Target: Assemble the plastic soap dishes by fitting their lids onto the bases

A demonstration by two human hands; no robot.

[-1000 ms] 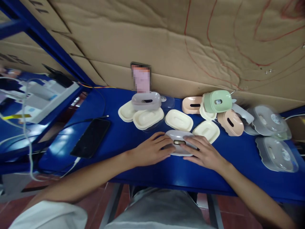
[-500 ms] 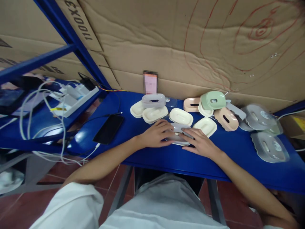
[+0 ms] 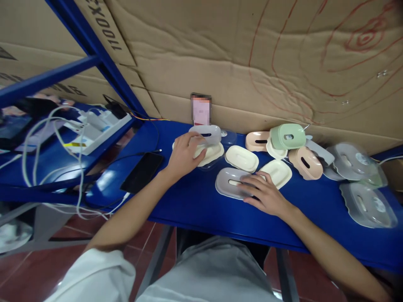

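Observation:
My left hand [image 3: 185,153], fingers apart, reaches over the left-hand cream oval trays [image 3: 212,154], close to a grey slotted oval shell [image 3: 208,133] on top of them. Whether its fingertips touch the shell or a tray cannot be made out. In front of me lies another grey oval piece [image 3: 228,188] with a pale strip in its slot. My right hand [image 3: 262,193] rests with spread fingers over that piece's right end. Behind it are a single cream tray [image 3: 242,158] and, partly covered by my right fingers, a second one [image 3: 278,173].
Peach shells [image 3: 305,163] and a green case [image 3: 288,136] sit at the back right. Clear-covered grey cases [image 3: 367,205] lie farther right. A black phone [image 3: 141,173], cables and a power strip [image 3: 107,132] are left; another phone [image 3: 201,110] leans on the cardboard.
My left hand has left the front grey piece and moved left and back to the cream trays. The right hand stays on that piece, which shows more now.

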